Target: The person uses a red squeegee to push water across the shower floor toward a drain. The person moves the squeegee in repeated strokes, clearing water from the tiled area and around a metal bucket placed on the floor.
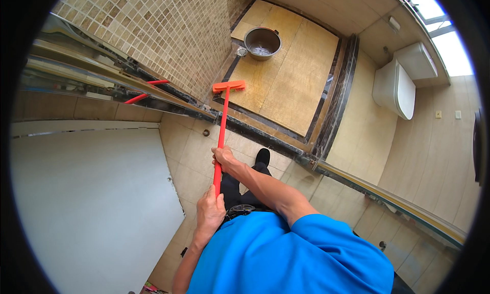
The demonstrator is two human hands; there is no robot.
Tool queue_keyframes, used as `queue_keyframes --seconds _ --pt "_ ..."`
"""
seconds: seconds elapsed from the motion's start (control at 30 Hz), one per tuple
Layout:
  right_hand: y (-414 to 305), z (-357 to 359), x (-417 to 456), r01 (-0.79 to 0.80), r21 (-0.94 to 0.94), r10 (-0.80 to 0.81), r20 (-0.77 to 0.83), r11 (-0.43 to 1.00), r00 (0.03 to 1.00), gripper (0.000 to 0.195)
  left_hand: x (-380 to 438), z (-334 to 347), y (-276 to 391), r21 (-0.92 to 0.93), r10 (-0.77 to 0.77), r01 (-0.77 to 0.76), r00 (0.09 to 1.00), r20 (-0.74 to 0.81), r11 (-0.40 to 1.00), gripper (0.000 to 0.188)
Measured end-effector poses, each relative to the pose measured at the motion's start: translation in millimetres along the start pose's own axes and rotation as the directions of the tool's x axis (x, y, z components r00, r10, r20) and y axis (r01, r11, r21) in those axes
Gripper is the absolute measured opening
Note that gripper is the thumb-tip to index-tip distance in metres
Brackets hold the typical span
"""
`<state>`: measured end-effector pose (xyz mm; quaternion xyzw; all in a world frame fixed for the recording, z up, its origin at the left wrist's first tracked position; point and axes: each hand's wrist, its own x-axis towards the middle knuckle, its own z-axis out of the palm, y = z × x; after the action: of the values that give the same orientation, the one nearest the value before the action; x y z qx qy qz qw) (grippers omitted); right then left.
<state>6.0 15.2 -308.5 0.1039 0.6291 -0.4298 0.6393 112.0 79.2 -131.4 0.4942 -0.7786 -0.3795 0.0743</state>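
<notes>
My right hand [226, 159] is closed around the middle of the red handle of a floor scrub brush [229, 86]. Nearer my body, my left hand [211, 206] grips the handle's lower end. The brush's orange head lies across the near left corner of the ribbed tan shower floor [264, 83], its bristles facing down. Beyond it, a round grey metal pot [262, 43] stands on the shower floor, beside a round white drain cover [242, 51]. What the pot holds, if anything, I cannot tell.
A dark stone curb [264, 137] edges the shower floor. Mosaic tile [164, 30] covers the left wall. A white toilet [398, 87] stands at right, past a glass panel with a metal rail [394, 200]. A white door [92, 202] fills the lower left.
</notes>
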Motion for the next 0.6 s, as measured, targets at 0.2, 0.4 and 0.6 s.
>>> queue_keyframes --seconds 0.2,0.4,0.6 --pt "-4.5 -17.7 -12.5 -0.041 0.207 0.033 0.044 0.977 0.998 0.016 1.0 -15.2 10.9 -0.124 -0.141 0.157 0.982 0.129 0.98 0.031" --pt "3.7 -39.7 -68.5 -0.202 0.38 0.172 0.113 0.903 0.979 0.013 -9.6 -11.3 16.0 -0.489 -0.34 0.541 0.83 0.443 0.684 0.045" --pt "-6.9 -30.8 -53.6 -0.115 0.168 0.097 0.11 0.979 0.989 0.006 18.1 -16.0 10.2 -0.653 -0.394 0.721 0.683 0.614 0.232 0.06"
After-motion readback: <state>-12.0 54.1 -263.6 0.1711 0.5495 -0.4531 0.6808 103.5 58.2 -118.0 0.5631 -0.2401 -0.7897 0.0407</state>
